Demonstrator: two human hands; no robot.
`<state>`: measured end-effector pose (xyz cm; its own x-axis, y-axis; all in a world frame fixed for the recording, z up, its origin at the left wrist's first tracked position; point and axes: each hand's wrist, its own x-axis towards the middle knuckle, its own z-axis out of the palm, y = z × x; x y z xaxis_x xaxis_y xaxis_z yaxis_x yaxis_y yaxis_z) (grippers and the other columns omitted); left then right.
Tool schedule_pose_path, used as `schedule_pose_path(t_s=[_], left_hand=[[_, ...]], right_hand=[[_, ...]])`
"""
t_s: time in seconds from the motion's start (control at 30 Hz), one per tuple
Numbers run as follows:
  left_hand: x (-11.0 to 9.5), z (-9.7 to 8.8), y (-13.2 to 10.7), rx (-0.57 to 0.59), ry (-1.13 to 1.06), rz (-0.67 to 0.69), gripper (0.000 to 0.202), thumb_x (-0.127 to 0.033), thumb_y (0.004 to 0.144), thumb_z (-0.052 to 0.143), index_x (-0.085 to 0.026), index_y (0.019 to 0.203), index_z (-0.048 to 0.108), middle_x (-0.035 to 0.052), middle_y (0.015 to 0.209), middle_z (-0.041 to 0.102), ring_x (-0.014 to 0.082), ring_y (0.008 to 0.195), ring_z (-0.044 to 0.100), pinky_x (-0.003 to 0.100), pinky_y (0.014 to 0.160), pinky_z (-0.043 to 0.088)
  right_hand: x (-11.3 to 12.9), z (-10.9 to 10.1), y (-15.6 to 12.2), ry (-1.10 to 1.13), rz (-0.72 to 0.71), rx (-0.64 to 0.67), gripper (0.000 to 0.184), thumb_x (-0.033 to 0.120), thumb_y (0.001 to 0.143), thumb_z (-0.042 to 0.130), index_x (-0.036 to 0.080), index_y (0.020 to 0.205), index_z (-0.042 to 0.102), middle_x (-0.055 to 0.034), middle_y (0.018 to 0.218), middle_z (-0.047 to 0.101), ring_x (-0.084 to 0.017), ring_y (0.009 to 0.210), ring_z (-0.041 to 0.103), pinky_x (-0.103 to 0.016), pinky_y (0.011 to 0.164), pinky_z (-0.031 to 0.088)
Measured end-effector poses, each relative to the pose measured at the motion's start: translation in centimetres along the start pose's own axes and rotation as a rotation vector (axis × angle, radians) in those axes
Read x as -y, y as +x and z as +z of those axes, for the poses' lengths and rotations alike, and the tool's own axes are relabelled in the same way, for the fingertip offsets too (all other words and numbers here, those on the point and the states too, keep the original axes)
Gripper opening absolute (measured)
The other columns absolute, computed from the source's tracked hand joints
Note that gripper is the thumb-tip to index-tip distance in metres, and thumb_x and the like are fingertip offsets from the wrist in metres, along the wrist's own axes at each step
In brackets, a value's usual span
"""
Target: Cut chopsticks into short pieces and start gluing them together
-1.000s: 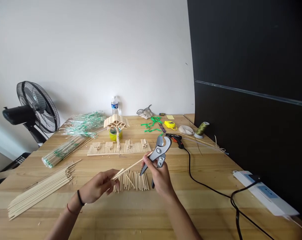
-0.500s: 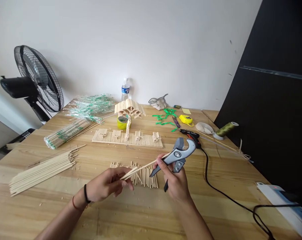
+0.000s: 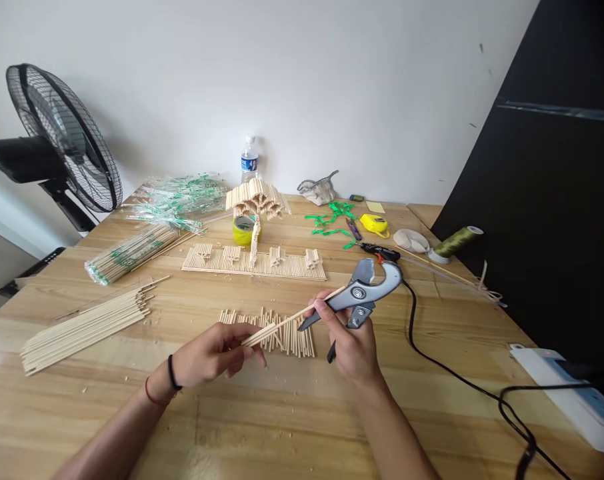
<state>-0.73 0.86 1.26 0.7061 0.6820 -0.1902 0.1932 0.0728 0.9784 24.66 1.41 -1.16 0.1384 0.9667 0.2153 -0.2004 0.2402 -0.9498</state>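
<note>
My left hand (image 3: pixel 217 360) is closed on a few thin wooden sticks (image 3: pixel 263 334), which point up and to the right. One longer stick (image 3: pixel 298 315) runs across to my right hand (image 3: pixel 349 347), where thumb and fingers pinch it. That same hand also holds a grey pipe cutter (image 3: pixel 365 295), its jaws apart with nothing between them. Beneath the held sticks, a row of short cut sticks (image 3: pixel 299 339) lies on the table, partly hidden by my left hand. Long sticks (image 3: pixel 87 327) lie in a flat bundle to the left.
Behind the cut sticks stands a stick model with a roofed post (image 3: pixel 255 230) on a long slatted base (image 3: pixel 217 267). A glue gun (image 3: pixel 379 252) lies right, its cable reaching a power strip (image 3: pixel 565 393). Wrapped sticks (image 3: pixel 132 253), a bottle (image 3: pixel 249 161) and a fan (image 3: pixel 65 137) are farther back.
The camera view has tilted down a little, so the table things appear higher. The sticks in my left hand lie closer together now. Both hands keep their holds.
</note>
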Motion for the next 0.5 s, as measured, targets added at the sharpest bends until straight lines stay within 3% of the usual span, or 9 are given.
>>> schedule_pose_path(t_s=[0.17,0.27,0.33,0.4,0.5], left_hand=[[0.4,0.0,0.0,-0.034,0.036,-0.003,0.036,-0.045,0.101,0.054,-0.014,0.106,0.071,0.0051,0.083,0.068,0.0088,0.054,0.048,0.023,0.052,0.038],[0.2,0.2,0.0,-0.087,0.111,0.0,0.045,-0.049,0.104,0.047,-0.013,0.096,0.072,-0.0029,0.06,0.051,0.0095,0.05,0.043,0.023,0.051,0.034],[-0.1,0.4,0.0,-0.117,0.174,0.009,0.048,-0.048,0.105,0.042,-0.013,0.091,0.072,-0.0059,0.055,0.041,0.0097,0.048,0.038,0.023,0.049,0.03],[-0.4,0.6,-0.1,-0.146,0.268,0.037,0.047,-0.046,0.106,0.041,-0.014,0.087,0.071,-0.0051,0.057,0.043,0.0104,0.05,0.038,0.024,0.05,0.03],[-0.7,0.8,-0.2,-0.251,0.439,0.103,0.041,-0.04,0.106,0.042,-0.016,0.082,0.066,-0.0003,0.067,0.059,0.0121,0.057,0.048,0.025,0.058,0.038]], right_hand=[[0.0,0.0,-0.1,-0.005,-0.003,0.011,0.012,0.032,0.091,0.075,0.023,0.094,0.068,-0.0007,0.082,0.068,-0.019,0.077,0.067,-0.032,0.072,0.056],[-0.1,0.3,-0.2,-0.019,-0.008,0.006,0.013,0.033,0.092,0.074,0.023,0.094,0.067,-0.001,0.083,0.068,-0.019,0.077,0.067,-0.033,0.073,0.057],[0.0,0.5,-0.2,-0.046,-0.02,0.004,0.015,0.035,0.092,0.073,0.022,0.092,0.066,-0.0018,0.083,0.068,-0.02,0.077,0.067,-0.034,0.075,0.057],[0.2,0.6,-0.2,-0.096,-0.037,0.012,0.018,0.039,0.093,0.071,0.022,0.091,0.066,-0.0037,0.085,0.068,-0.022,0.08,0.067,-0.036,0.075,0.057],[0.7,0.5,-0.3,-0.289,-0.088,-0.01,0.022,0.042,0.098,0.062,0.022,0.089,0.068,-0.0068,0.088,0.071,-0.025,0.085,0.068,-0.038,0.078,0.055]])
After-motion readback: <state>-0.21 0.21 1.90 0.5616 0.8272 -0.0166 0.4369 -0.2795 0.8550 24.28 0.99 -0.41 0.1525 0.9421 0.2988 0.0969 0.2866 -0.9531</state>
